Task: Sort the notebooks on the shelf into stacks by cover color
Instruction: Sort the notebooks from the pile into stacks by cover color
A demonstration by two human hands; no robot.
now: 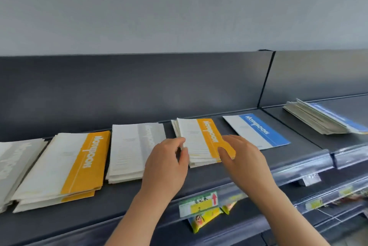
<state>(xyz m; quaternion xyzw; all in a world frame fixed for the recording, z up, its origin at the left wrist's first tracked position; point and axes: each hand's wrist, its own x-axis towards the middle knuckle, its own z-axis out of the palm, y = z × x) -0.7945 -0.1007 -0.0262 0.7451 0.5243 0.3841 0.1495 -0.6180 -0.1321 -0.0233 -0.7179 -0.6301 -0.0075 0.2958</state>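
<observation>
Several notebook stacks lie along the dark shelf [139, 202]. A small orange-topped stack [201, 138] sits in the middle. My left hand [165, 164] pinches its left edge with curled fingers. My right hand [243, 158] lies on the stack's right front corner, thumb on the orange band, fingers relaxed. To the left are a grey stack [131, 150], a larger orange stack [65, 166] and another grey stack [14, 166] at the frame's edge. One blue notebook [256, 130] lies alone to the right.
On the adjoining shelf section at far right lies a fanned stack with a blue cover [322, 118] on top. Clear price rails [298, 168] run along the shelf fronts. Yellow snack packets [201, 219] hang below. A dark back panel stands behind the notebooks.
</observation>
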